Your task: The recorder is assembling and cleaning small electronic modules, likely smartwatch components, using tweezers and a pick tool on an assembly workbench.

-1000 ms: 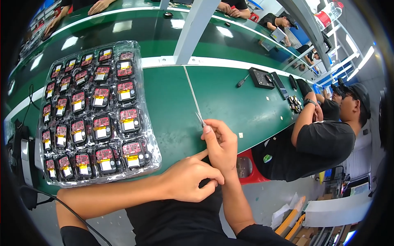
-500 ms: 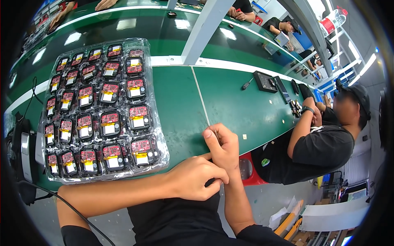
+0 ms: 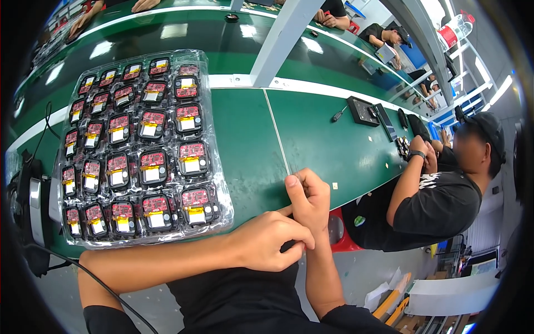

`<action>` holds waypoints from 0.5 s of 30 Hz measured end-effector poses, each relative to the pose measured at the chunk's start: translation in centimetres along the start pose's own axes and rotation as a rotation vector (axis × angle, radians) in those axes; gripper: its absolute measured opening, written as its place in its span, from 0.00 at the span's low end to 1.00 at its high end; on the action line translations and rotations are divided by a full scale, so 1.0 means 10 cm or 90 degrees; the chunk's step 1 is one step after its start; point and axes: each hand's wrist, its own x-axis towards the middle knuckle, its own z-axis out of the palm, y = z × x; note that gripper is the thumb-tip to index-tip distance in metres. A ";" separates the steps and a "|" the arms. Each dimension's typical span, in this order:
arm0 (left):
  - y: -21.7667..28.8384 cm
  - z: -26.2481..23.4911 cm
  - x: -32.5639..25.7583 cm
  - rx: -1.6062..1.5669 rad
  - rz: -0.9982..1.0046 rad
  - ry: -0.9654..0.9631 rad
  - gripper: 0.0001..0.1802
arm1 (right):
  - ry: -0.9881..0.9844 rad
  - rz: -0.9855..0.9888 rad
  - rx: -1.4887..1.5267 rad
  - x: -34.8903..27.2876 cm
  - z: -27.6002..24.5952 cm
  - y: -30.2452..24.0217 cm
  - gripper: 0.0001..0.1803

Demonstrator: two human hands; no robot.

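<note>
My left hand (image 3: 272, 242) is closed, its fingers curled against the inside of my right wrist, with no object showing in it. My right hand (image 3: 309, 201) is held up just over the table's near edge, thumb pressed on its bent fingers. Faint thin lines stand out at its fingertips; what they belong to is too fine to make out. To the left lies a clear plastic tray (image 3: 227, 214) with rows of small black device housings (image 3: 153, 168), each showing a red circuit board, yellow tape and a white block.
The green table (image 3: 245, 133) has a pale seam. Farther right are a screwdriver (image 3: 337, 116), a black box (image 3: 362, 111) and small pale pieces (image 3: 335, 186). A grey post (image 3: 281, 47) rises behind. A seated co-worker (image 3: 439, 195) is at my right; a black cable (image 3: 105, 284) crosses my left arm.
The whole scene has shifted slightly to the right in the picture. Both hands keep nearly the same pose, my left still against my right wrist.
</note>
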 end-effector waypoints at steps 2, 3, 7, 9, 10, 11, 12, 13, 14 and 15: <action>-0.01 0.00 0.01 0.040 0.050 0.026 0.10 | 0.012 0.000 -0.007 -0.01 -0.01 0.02 0.20; -0.01 0.00 0.01 0.040 0.050 0.024 0.10 | 0.023 0.000 -0.015 -0.01 -0.02 0.03 0.21; -0.02 0.01 -0.01 0.036 0.097 0.087 0.11 | 0.029 -0.037 -0.021 -0.01 -0.01 0.05 0.23; -0.03 0.01 -0.02 0.043 0.097 0.101 0.11 | 0.013 -0.067 -0.030 -0.01 -0.03 0.04 0.24; -0.03 0.02 0.00 0.062 0.117 0.101 0.10 | 0.012 -0.065 -0.028 -0.02 -0.03 0.06 0.24; -0.03 0.03 0.01 0.082 0.138 0.100 0.10 | 0.025 -0.066 0.003 -0.02 -0.04 0.10 0.23; -0.03 0.04 0.02 0.083 0.134 0.100 0.10 | 0.037 -0.067 0.034 -0.02 -0.05 0.13 0.22; -0.01 0.03 0.00 0.149 0.137 0.087 0.09 | 0.032 -0.066 0.033 -0.03 -0.03 0.10 0.22; 0.00 0.02 -0.02 0.214 0.140 0.073 0.08 | 0.044 -0.048 0.053 -0.04 0.00 0.06 0.21; 0.00 0.03 -0.05 0.213 0.139 0.078 0.08 | 0.055 -0.030 0.072 -0.04 0.02 0.04 0.20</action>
